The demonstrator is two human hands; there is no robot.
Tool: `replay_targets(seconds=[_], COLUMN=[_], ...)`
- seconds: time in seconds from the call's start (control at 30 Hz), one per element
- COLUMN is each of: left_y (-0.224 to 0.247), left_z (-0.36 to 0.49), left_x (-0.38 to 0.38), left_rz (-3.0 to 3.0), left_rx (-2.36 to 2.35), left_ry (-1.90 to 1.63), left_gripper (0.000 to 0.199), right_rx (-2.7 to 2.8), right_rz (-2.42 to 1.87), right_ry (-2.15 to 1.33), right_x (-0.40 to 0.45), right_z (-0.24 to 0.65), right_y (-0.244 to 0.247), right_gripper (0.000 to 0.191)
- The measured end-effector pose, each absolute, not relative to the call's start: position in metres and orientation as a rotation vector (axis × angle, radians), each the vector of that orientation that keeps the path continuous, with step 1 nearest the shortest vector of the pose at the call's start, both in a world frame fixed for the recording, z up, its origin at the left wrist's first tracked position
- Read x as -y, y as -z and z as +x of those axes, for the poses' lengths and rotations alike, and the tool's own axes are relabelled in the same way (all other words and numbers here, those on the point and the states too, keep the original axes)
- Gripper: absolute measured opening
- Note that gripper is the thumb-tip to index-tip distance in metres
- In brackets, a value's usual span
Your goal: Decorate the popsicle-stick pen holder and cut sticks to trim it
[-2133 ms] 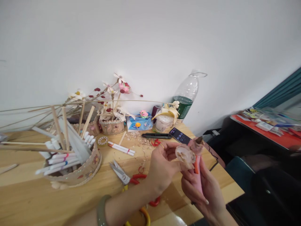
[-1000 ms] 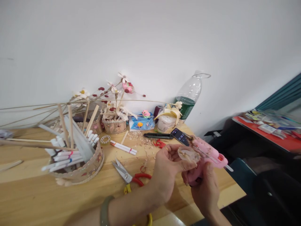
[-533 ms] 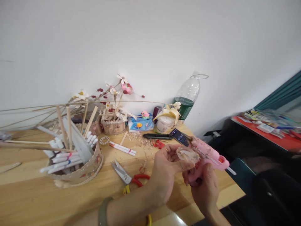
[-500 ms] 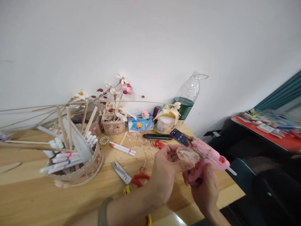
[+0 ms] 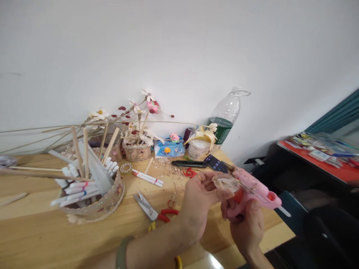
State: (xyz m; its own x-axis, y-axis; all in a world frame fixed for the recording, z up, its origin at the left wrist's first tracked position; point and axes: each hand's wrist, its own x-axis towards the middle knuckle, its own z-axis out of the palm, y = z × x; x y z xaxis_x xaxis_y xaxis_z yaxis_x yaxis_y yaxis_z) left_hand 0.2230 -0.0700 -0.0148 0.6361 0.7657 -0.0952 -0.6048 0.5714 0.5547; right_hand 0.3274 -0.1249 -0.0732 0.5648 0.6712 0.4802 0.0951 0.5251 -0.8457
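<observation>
My right hand (image 5: pixel 246 224) is wrapped round the handle of a pink hot glue gun (image 5: pixel 251 185), its nozzle pointing up and to the left. A white glue stick (image 5: pixel 284 211) pokes out of the gun's back end. Pinched in my left hand (image 5: pixel 200 200) is a small translucent, whitish piece (image 5: pixel 224 182), held right beside the gun; I cannot make out its exact kind. It partly covers the gun's side and red trigger. Red-handled scissors (image 5: pixel 153 212) lie partly open on the table by my left forearm.
A decorated basket (image 5: pixel 109 203) with markers and wooden sticks stands at left. Behind are a small flower basket (image 5: pixel 137 151), a tissue pack (image 5: pixel 168 148), a cutter knife (image 5: pixel 189 164), a phone (image 5: pixel 214 163), a cup with a banana peel (image 5: pixel 198 149) and a large bottle (image 5: pixel 226 116).
The glue gun has shifted slightly right and down against the whitish piece. My left hand keeps its hold. The whole view has moved a little.
</observation>
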Motion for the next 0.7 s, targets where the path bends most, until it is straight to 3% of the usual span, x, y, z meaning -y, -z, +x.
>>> replay_targets(seconds=[0.37, 0.53, 0.7], left_y=[0.017, 0.011, 0.007], left_z=[0.226, 0.222, 0.216], left_x=[0.074, 0.058, 0.037], left_rz=[0.377, 0.34, 0.217], left_rx=[-0.333, -0.25, -0.459], left_ry=[-0.811, -0.88, -1.075], left_gripper=[0.039, 0.024, 0.008], right_rx=[1.054, 1.066, 1.031], right_rz=[-1.011, -1.064, -1.098], right_ry=[-0.22, -0.126, -0.058], right_x=[0.127, 0.131, 0.135], right_z=[0.336, 0.34, 0.344], right_y=[0.085, 0.084, 0.087], right_gripper=[0.043, 0.046, 0.045])
